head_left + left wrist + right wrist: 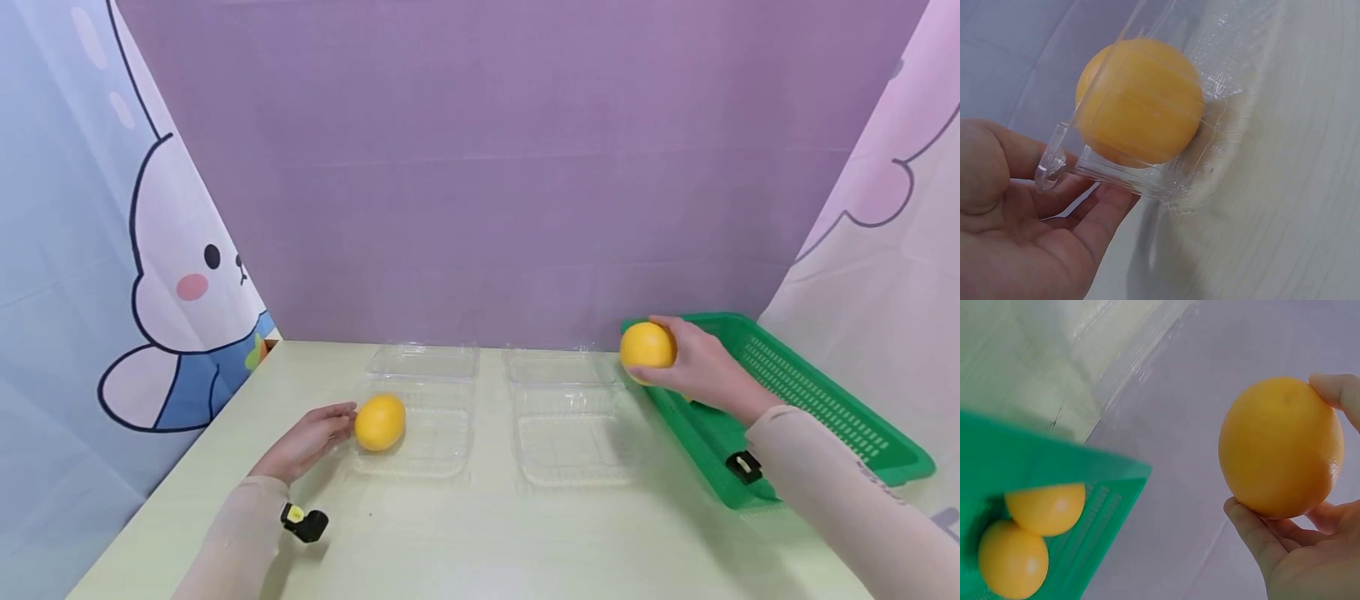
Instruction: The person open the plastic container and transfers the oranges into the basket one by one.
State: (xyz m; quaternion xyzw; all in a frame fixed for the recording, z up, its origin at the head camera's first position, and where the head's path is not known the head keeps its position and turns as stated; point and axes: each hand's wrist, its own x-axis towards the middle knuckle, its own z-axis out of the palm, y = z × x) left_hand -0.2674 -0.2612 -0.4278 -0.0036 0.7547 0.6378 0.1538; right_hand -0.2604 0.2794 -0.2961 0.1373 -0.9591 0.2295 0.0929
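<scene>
An orange (380, 422) sits at the left side of an open clear plastic clamshell box (438, 454). My left hand (311, 442) is at that box's left wall, and the left wrist view shows its fingers (1107, 215) against the outside of the wall, with the orange (1141, 103) behind the plastic. My right hand (701, 367) holds a second orange (647, 350) above the near-left rim of a green basket (813, 392). Thumb and fingers grip this orange (1282, 447) from opposite sides. Two more oranges (1013, 559) lie inside the basket in the right wrist view.
Another open clear plastic box (573, 450) stands between the first box and the basket, its lid (558, 367) folded back. A pale wooden table (480, 533) carries everything. Behind it hangs a purple cloth (525, 167), with a rabbit-print curtain (75, 250) at the left.
</scene>
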